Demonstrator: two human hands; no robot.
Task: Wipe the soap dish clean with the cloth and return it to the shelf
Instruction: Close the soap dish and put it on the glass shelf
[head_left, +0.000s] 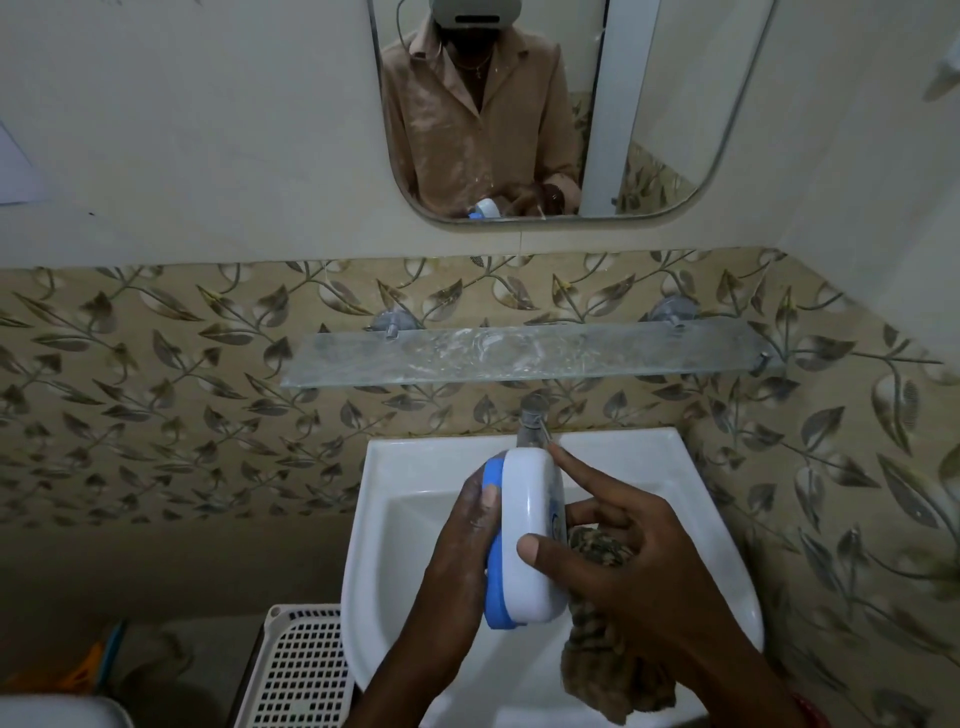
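Soap dish (527, 535) — a white and blue plastic case — is held on edge above the washbasin (724, 525), just in front of the tap (532, 415); the wiping step appears to be in hand, and the return to the shelf is not yet done. The left hand (460, 551) grasps the blue side of the dish, thumb laid along its edge. The right hand (628, 545) presses its thumb on the white face, with the index finger extended past the dish's upper end toward the tap; its remaining fingers curl round the patterned cloth (605, 649), which hangs below the hand into the washbasin. The cloth lies against the far side of the dish; whether it contacts the surface cannot be told. The next move likely calls for drawing the cloth over the white face while the left hand steadies the dish. The glass shelf (524, 358) — above the washbasin, behind the tap — awaits the dish.
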